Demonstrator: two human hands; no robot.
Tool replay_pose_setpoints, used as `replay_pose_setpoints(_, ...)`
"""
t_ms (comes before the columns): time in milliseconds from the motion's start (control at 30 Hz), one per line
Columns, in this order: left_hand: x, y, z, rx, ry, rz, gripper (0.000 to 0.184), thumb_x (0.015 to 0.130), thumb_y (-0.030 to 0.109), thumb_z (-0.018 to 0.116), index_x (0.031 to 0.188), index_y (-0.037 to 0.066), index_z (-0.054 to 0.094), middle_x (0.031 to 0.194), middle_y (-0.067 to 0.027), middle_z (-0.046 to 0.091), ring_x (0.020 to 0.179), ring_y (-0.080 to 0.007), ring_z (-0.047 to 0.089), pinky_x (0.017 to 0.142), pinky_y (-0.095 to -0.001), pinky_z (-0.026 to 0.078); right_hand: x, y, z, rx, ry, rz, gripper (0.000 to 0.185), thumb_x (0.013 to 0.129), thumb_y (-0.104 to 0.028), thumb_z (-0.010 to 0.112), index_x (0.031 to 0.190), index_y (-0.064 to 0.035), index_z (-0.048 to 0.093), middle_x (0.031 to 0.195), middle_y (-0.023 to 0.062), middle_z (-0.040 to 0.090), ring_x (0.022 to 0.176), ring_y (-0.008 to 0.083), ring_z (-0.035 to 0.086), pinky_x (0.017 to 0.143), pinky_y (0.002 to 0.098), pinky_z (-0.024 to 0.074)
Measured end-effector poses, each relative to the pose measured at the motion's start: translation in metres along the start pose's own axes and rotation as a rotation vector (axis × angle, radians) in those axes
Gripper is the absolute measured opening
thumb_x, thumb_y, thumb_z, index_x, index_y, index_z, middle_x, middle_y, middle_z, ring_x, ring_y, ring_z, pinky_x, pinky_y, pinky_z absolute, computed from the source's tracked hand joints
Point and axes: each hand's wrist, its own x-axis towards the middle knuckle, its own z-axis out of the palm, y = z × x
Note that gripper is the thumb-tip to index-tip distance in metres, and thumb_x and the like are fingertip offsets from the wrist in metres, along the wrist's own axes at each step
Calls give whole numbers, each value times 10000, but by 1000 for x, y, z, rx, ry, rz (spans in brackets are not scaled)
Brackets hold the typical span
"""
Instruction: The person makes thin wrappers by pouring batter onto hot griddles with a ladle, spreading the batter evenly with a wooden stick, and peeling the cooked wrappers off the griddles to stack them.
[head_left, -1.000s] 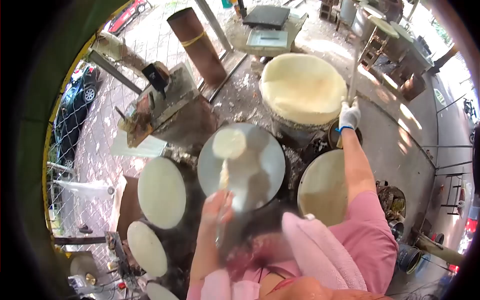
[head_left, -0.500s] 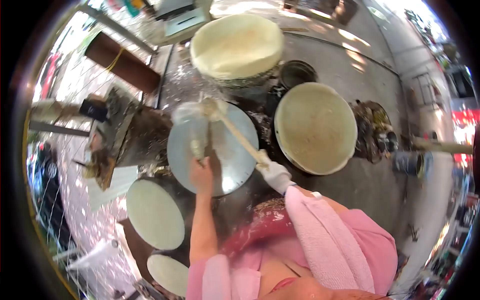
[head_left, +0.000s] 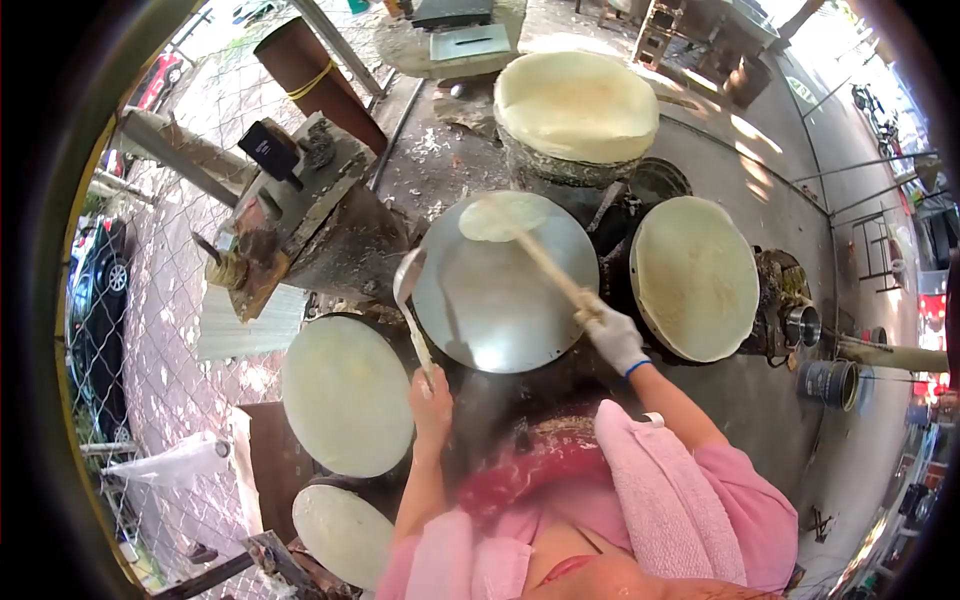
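My bare left hand is closed around the handle of a ladle, its bowl just off the left rim of a round grey metal griddle. On the griddle's far part lies a pale round patch of batter. My right hand, in a white glove, grips a long wooden stick. The stick slants forward and left, its far end on or just above the batter; whatever is at that end is too blurred to make out.
Large pale thin rounds lie on round surfaces: a right round, a back round, a left round and a lower-left round. A red basin is close to my body. A dark pot sits behind the right round.
The ladle has swung from over the griddle to its left edge, lowered with my left hand. A pale batter patch now shows under the stick's far end. The whole view has shifted.
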Motion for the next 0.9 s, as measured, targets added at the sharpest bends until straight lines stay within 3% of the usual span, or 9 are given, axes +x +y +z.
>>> replay_pose_setpoints(100, -18, -30, -11, 150, 53, 190, 245, 983, 215, 556, 848, 11, 532, 638, -53, 477, 569, -143, 466, 523, -331, 379, 10, -4, -13, 175, -79, 193, 480, 965, -311, 617, 1391, -103, 541, 841, 53, 677, 683, 153, 617, 641, 303, 500)
replay_pose_setpoints(200, -31, -29, -13, 9, 92, -4, 247, 977, 200, 555, 824, 10, 517, 638, -69, 499, 573, -153, 482, 534, -341, 391, 1, -69, -12, 415, -430, 423, 476, 958, -278, 635, 1401, -125, 551, 785, -23, 574, 671, 58, 524, 614, 215, 438)
replay_pose_setpoints(333, -46, -21, -13, -140, 85, -251, 241, 967, 196, 556, 834, -3, 539, 645, -88, 533, 595, -179, 508, 564, -361, 413, 31, -7, -24, 86, -254, -86, 486, 952, -268, 649, 1384, -69, 553, 872, -78, 615, 725, 41, 524, 656, 193, 434)
replay_pose_setpoints(500, -59, -46, 7, -29, 219, -142, 189, 977, 184, 569, 867, 38, 525, 661, 14, 480, 504, -42, 410, 419, -218, 333, 72, -5, -37, 281, -455, 174, 470, 962, -308, 620, 1392, -127, 560, 666, -83, 480, 522, 45, 390, 492, 207, 361)
replay_pose_setpoints(600, -68, -26, 19, -70, 234, -313, 244, 964, 220, 569, 853, 4, 549, 663, -45, 540, 570, -113, 481, 527, -289, 403, 62, -43, -28, 115, -658, 193, 451, 948, -271, 630, 1345, -62, 588, 822, -31, 636, 696, 73, 536, 645, 257, 451)
replay_pose_setpoints(733, -79, -5, 28, -102, 259, -444, 270, 955, 237, 572, 857, -15, 568, 667, -69, 571, 615, -138, 520, 583, -322, 439, 111, -6, -59, 200, -495, -150, 462, 945, -221, 640, 1362, -40, 561, 1124, 35, 693, 1013, 79, 578, 918, 254, 464)
replay_pose_setpoints(767, -82, -1, 32, -117, 278, -459, 269, 955, 236, 571, 858, -15, 569, 666, -65, 569, 614, -134, 517, 581, -319, 438, 134, 7, -60, 216, -390, -193, 459, 954, -239, 628, 1365, -45, 562, 992, -7, 686, 871, 62, 579, 802, 244, 484)
replay_pose_setpoints(833, -88, 5, 39, -140, 312, -487, 265, 955, 235, 570, 862, -14, 571, 664, -57, 564, 612, -127, 513, 578, -313, 437, 145, -25, -75, 116, -646, 122, 450, 963, -252, 611, 1367, -59, 569, 830, -55, 607, 705, 45, 514, 659, 226, 449)
replay_pose_setpoints(900, -94, -4, 49, -158, 333, -511, 262, 955, 233, 569, 863, -13, 572, 668, -52, 564, 616, -123, 513, 578, -308, 436, 129, -40, -62, 171, -855, 103, 437, 965, -266, 600, 1363, -86, 584, 740, -82, 506, 608, 40, 426, 566, 220, 383)
